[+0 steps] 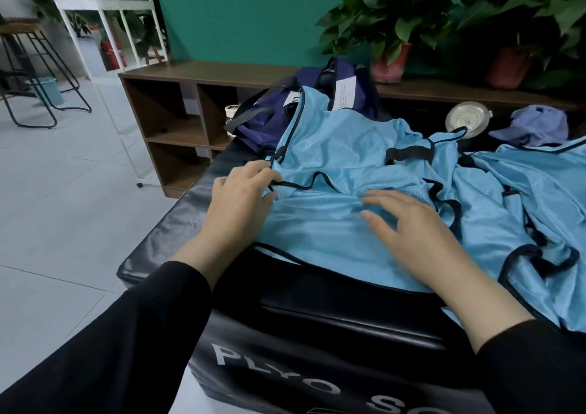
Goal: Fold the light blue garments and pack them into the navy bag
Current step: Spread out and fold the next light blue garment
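**Hands on a blue vest spread over a black box**

A light blue vest (333, 166) with dark edging lies spread across the top of a black padded box (317, 324) that carries white lettering on its near face. The left hand (241, 198) rests at the vest's left edge, its fingertips curled over the dark trim; it seems to pinch the trim, though the fingertips are partly tucked under and the grip is hard to confirm. The right hand (409, 226) lies flat on the middle of the vest with fingers straight and spread, pressing the cloth down. Both arms wear black sleeves (133, 334).

To the right, more light blue garments (539, 198) lie crumpled in a loose pile, touching the vest and hanging over the right side of the box. The navy bag (269, 121) sits at the far edge of the box, just behind the vest, with its top open and a white label (344, 91) showing; the vest's upper corner overlaps it.

Behind the box stands a low brown shelf (177, 106). Two potted plants (393, 26) sit on its top against a green wall. A round white lid (467, 118) and a blue cap (536, 126) lie at the far right, beyond the garments. White metal racks (95, 17) and dark stools (38, 74) stand on the pale tiled floor at left.
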